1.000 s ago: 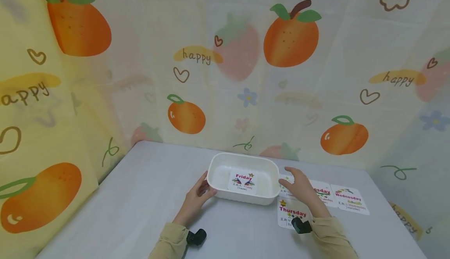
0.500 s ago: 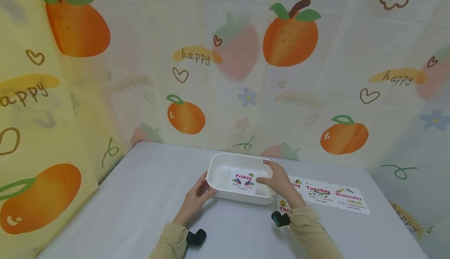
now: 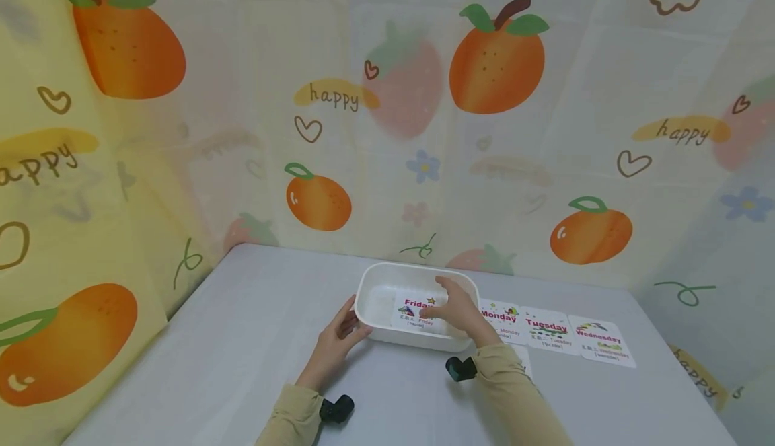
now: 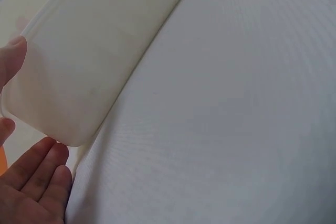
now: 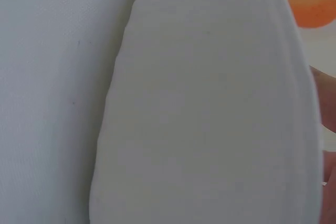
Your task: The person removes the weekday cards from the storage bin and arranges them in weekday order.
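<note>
A white plastic basket [image 3: 378, 288] stands on the table with a Friday card [image 3: 412, 316] lying inside it. My left hand [image 3: 333, 344] holds its near-left corner; in the left wrist view the thumb lies on the basket's wall [image 4: 105, 51] and some fingertips touch the corner from below. Reaching over the right end, my right hand [image 3: 458, 311] has its thumb and forefinger spread above the Friday card, partly covering it. Whether it touches the card cannot be told. The right wrist view shows mostly the outer wall [image 5: 205, 103], with parts of fingers [image 5: 326, 98] beyond the rim.
Right of the basket, a Monday card [image 3: 500, 318], a Tuesday card [image 3: 547, 331] and a Wednesday card [image 3: 602, 344] lie in a row. In front of them a Thursday card [image 3: 524, 357] is mostly hidden by the right sleeve. A patterned curtain [image 3: 357, 183] hangs behind the table.
My right hand has moved left, from beside the basket's right end to over the Friday card inside. The Monday card is uncovered and the Thursday card more hidden. My left hand stays put.
</note>
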{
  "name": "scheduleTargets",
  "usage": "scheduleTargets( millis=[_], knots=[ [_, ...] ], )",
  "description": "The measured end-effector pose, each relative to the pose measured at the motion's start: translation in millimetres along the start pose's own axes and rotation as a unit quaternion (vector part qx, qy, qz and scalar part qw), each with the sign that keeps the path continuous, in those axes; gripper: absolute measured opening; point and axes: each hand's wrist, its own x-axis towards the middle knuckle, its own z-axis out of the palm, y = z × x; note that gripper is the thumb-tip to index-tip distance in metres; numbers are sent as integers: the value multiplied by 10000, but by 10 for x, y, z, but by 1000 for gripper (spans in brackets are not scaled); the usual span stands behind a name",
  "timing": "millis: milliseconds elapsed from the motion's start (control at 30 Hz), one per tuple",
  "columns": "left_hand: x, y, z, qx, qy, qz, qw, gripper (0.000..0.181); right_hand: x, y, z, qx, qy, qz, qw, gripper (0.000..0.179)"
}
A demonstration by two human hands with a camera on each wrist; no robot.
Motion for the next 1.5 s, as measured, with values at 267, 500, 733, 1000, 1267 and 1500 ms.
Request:
scheduleTargets(
  millis=[267, 500, 733, 1000, 1267, 1500],
  knots=[
    [-5, 10, 4, -44, 20, 53, 10000, 74, 15, 40, 86, 185, 19, 93, 9998, 88],
    [-2, 4, 0, 30, 28, 55, 10000, 73, 64, 54, 116, 317, -65, 532, 9981, 91],
    [-7, 11, 0, 74, 46, 46, 10000, 74, 105, 99, 126, 195, -256, 660, 9973, 95],
    [118, -344, 16, 44, 131, -41, 9999, 77, 177, 171, 118, -411, -354, 719, 9959, 95],
    [123, -367, 19, -22, 130, -27, 9999, 75, 220, 218, 98, -1057, -413, 524, 9922, 92],
    [124, -379, 26, 29, 148, -15, 9999, 75, 195, 209, 102, -1158, -399, 564, 9909, 91]
  ],
)
